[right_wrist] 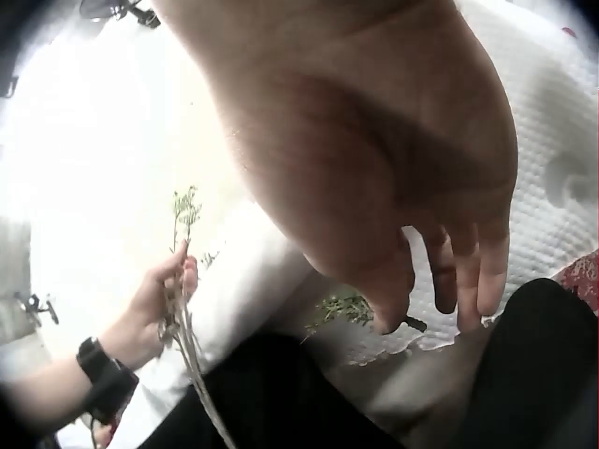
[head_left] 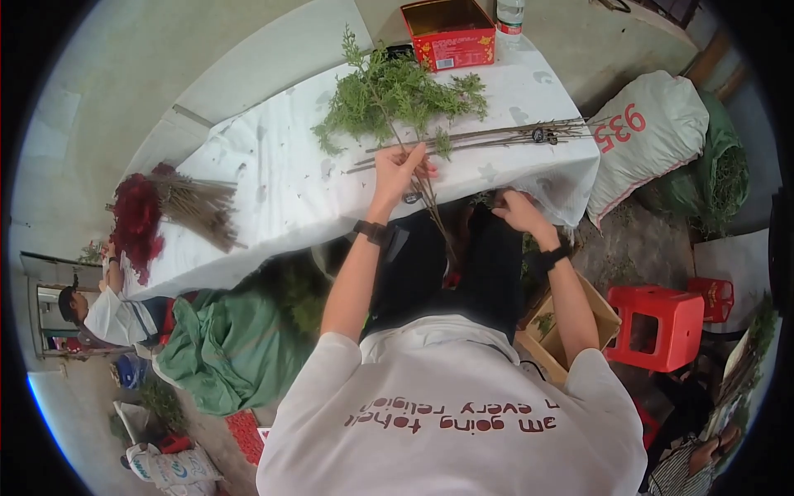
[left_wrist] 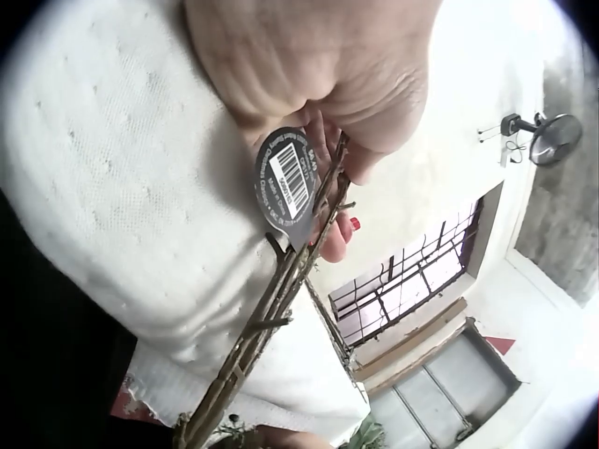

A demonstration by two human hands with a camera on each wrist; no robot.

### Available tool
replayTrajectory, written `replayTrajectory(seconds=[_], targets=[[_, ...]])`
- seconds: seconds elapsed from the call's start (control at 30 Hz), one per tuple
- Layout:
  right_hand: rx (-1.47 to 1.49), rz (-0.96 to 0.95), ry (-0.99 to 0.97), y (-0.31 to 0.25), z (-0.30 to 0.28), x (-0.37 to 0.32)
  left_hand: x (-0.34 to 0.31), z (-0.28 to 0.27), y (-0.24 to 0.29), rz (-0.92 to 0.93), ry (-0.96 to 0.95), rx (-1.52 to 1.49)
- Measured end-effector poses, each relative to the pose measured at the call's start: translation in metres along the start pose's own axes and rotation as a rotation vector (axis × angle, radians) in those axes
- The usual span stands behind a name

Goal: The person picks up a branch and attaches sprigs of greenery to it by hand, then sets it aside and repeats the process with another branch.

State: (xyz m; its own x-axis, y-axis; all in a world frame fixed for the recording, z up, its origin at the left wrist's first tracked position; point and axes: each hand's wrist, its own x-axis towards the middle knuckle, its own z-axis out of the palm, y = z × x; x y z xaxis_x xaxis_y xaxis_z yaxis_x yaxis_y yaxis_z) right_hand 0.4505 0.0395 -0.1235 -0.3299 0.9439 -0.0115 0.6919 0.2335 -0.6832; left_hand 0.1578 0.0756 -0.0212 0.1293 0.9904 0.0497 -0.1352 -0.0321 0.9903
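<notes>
My left hand [head_left: 399, 175] grips a small bunch of thin brown stems [left_wrist: 267, 327] above the table's front edge. Green feathery foliage [head_left: 364, 62] tops these stems, and their cut ends point down toward my lap. A dark round tag [left_wrist: 288, 178] with a barcode hangs on them beside my palm. My right hand [head_left: 521, 212] is low by the front edge of the table, over my lap. Between its thumb and finger it pinches a small green sprig [right_wrist: 342, 309], whose short dark stem end pokes out past the thumb.
On the white-covered table [head_left: 281, 182] lie more green sprigs [head_left: 413, 91], a row of tagged bare stems [head_left: 496, 136] and a dark red bunch [head_left: 136, 219]. A red box [head_left: 451, 41] and a bottle [head_left: 510, 21] stand behind. A cardboard box [head_left: 571, 322] and red stool [head_left: 657, 326] sit right.
</notes>
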Motion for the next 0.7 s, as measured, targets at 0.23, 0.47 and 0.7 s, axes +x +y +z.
replayTrajectory(seconds=[0.23, 0.47, 0.7], targets=[[0.658, 0.308, 0.013, -0.019, -0.013, -0.064, -0.004, 0.005, 0.0, 0.033, 0.017, 0.033], [1.116, 0.39, 0.144, -0.075, -0.006, -0.058, -0.006, 0.008, 0.001, 0.013, -0.01, 0.007], [1.262, 0.231, 0.213, -0.123, -0.006, -0.018, -0.002, 0.007, 0.003, 0.009, -0.032, -0.023]])
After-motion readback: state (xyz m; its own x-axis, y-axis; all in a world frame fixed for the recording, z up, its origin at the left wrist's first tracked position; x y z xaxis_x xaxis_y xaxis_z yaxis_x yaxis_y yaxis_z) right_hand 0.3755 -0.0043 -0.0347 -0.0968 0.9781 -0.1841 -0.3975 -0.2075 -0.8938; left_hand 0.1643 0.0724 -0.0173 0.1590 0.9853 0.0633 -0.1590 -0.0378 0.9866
